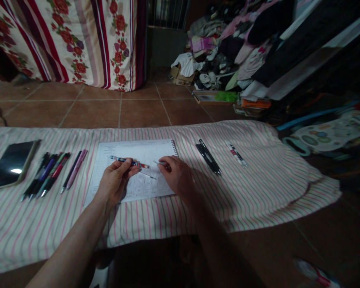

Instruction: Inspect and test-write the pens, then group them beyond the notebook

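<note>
My left hand (118, 176) is closed around a pen barrel (141, 164) with a colourful pattern, held over the open notebook. A thin pen refill (148, 174) sticks out below the barrel beside the left fingers; I cannot tell whether they grip it or it lies on the page. My right hand (175, 172) pinches a small, slim, pale pen part (156, 162), its tip pointing at the barrel's end with a short gap between. Beneath both hands lies the spiral notebook (105, 154), its page printed or written on, its coil at the right edge.
Several pens (49, 174) lie in a bunch at the left, beside a pink pen (77, 170) and a tablet or phone (10, 164). Right of the notebook are black pens (208, 157) and a white patterned pen (236, 154). A striped cloth (258, 192) covers the table.
</note>
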{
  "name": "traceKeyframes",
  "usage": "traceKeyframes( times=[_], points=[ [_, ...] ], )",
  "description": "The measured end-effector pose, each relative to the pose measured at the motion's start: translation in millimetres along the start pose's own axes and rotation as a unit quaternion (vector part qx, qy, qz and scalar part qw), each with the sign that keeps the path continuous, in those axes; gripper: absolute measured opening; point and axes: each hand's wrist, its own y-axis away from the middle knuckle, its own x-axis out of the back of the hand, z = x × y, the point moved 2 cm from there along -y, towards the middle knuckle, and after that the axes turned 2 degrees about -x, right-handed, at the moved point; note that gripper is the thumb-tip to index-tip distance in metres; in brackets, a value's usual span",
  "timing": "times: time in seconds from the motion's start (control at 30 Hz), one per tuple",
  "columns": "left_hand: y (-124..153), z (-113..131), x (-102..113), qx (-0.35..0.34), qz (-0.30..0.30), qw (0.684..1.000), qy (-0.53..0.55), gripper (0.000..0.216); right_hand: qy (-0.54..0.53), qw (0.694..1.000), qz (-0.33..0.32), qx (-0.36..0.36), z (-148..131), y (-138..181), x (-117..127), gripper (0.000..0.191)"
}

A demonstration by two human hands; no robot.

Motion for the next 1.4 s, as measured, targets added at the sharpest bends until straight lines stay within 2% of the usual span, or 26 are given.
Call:
traceKeyframes(
  times=[0.4, 0.8, 1.07, 1.4],
  points=[
    [2.6, -0.8, 0.4, -0.014, -0.011, 1.0, 0.019, 0.021, 0.0, 1.0, -0.005, 0.019, -6.5, 5.8, -2.0, 0.011],
    [0.1, 2.6, 5.7, -0.025, -0.018, 0.999, 0.029, 0.022, 0.012, 1.0, 0.024, -0.009, 4.5, 0.4, 5.6, 0.013],
    [5.3, 4.0, 0.6, -0.043, -0.034, 0.998, 0.029, 0.02, 0.002, 1.0, 0.015, 0.012, -7.4, 0.0, -1.2, 0.011],
    [7.5, 2.7, -0.9, -0.032, -0.047, 0.997, 0.048, 0.018, 0.018, 1.0, 0.011, 0.002, -1.9, -2.8, -0.1, 0.012]
  ],
)
